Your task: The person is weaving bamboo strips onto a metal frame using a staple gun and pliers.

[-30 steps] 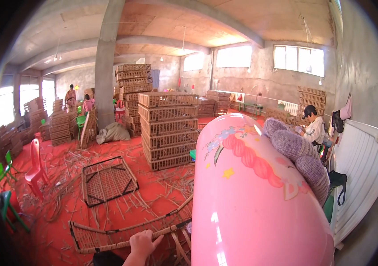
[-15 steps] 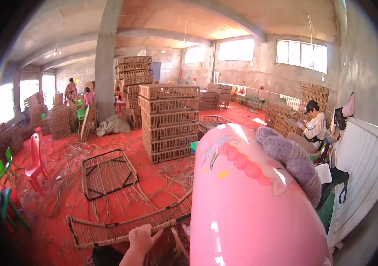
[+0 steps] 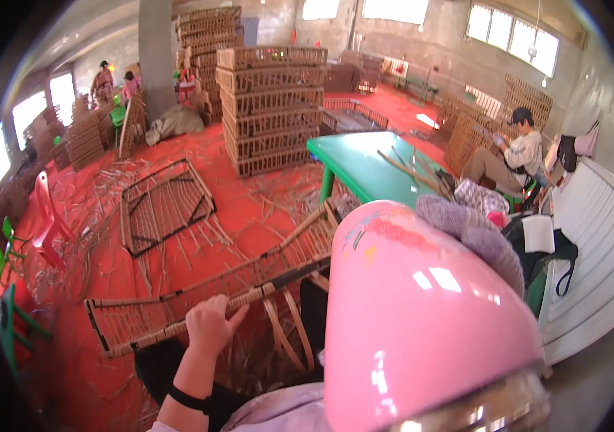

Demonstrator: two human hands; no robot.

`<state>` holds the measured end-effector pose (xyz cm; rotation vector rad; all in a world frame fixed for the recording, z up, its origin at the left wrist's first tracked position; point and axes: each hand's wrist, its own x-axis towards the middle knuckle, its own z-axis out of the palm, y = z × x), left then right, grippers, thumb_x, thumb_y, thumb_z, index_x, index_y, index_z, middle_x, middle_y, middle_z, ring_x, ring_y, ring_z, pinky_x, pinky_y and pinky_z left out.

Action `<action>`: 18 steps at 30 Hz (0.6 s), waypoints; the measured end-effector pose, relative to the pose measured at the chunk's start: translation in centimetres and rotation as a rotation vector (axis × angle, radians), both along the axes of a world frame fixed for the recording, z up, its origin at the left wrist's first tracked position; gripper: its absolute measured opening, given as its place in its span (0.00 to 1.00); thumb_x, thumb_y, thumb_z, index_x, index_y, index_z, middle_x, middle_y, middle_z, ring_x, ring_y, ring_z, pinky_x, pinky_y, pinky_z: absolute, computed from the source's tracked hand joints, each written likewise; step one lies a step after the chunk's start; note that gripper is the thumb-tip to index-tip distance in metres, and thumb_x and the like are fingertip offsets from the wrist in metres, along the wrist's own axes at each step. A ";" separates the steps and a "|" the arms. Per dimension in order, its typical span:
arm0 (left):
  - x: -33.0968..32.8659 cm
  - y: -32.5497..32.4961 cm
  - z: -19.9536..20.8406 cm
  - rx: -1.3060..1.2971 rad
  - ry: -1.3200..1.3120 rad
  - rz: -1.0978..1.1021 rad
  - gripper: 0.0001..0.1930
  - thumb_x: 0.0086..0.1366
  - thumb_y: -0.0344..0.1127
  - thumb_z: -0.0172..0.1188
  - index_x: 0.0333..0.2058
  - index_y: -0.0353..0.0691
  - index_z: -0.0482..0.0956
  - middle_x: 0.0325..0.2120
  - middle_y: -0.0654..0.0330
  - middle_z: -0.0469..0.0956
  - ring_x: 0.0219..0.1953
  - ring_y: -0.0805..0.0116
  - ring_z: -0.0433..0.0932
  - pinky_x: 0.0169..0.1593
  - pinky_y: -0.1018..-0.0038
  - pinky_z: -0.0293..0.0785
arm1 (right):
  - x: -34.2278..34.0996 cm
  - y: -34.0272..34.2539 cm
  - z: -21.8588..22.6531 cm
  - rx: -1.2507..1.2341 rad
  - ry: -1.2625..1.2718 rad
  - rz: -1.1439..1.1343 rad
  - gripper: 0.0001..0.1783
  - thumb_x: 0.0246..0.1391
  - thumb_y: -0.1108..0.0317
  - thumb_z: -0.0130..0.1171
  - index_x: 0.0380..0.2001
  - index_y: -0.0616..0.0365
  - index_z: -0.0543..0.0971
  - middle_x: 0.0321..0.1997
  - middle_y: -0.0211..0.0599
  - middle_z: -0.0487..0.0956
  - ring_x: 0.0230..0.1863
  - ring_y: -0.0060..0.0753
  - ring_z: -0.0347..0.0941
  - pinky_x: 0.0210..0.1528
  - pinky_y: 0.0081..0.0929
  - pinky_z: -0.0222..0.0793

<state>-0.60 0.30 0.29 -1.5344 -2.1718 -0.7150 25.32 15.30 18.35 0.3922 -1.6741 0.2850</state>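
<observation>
A large pink cup (image 3: 429,309) with a coloured picture fills the near right, very close and tilted. My right hand (image 3: 472,237), in a thick purple-grey knitted glove, wraps round its far right side; most of that hand is hidden behind the cup. My bare left hand (image 3: 211,324), a black band on its wrist, closes over the near rim of a woven cane frame (image 3: 159,330). The frame lies across my dark-trousered legs, black bindings on its edges. Loose cane strips (image 3: 289,327) hang down from it, just right of my left hand.
Beyond the cup stands a green table (image 3: 372,162) with a few cane strips on it. A tall stack of woven crates (image 3: 271,108) rises behind. Another frame (image 3: 166,205) lies on the strip-littered red floor. A co-worker (image 3: 519,151) sits at right; a pink chair (image 3: 47,216) stands left.
My view has tipped downward, bringing the green table and my legs into sight. The pink cup's tilt has changed, and its far end appears lower against the room. My left hand stays on the frame.
</observation>
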 end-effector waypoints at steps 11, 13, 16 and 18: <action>0.2 0.1 -0.1 -0.069 -0.034 0.023 0.18 0.56 0.49 0.64 0.24 0.41 0.72 0.20 0.57 0.74 0.27 0.54 0.77 0.31 0.61 0.72 | 9.5 1.4 -9.2 -0.381 -0.339 -0.720 0.43 0.41 0.55 0.72 0.58 0.58 0.66 0.57 0.43 0.72 0.59 0.44 0.68 0.63 0.43 0.60; 0.2 -0.4 -0.3 -0.086 -0.023 0.036 0.18 0.56 0.49 0.64 0.24 0.41 0.72 0.20 0.56 0.74 0.26 0.53 0.77 0.31 0.61 0.71 | 10.2 2.8 -10.1 -0.443 -0.397 -0.835 0.46 0.39 0.53 0.73 0.60 0.56 0.64 0.58 0.40 0.71 0.61 0.42 0.66 0.65 0.42 0.57; 0.0 -0.1 -0.5 -0.085 -0.015 0.012 0.18 0.56 0.48 0.65 0.24 0.40 0.71 0.20 0.55 0.74 0.25 0.52 0.76 0.29 0.61 0.70 | 12.6 4.8 -10.1 -0.494 -0.193 -0.902 0.41 0.39 0.69 0.74 0.57 0.59 0.64 0.54 0.41 0.72 0.53 0.33 0.71 0.57 0.38 0.70; 0.1 0.1 -0.6 -0.060 0.006 0.011 0.18 0.56 0.47 0.65 0.24 0.40 0.71 0.19 0.55 0.73 0.25 0.51 0.75 0.29 0.61 0.70 | 14.6 6.8 -10.6 -1.041 0.115 -0.352 0.47 0.33 0.61 0.79 0.56 0.61 0.64 0.54 0.41 0.72 0.52 0.33 0.71 0.59 0.36 0.67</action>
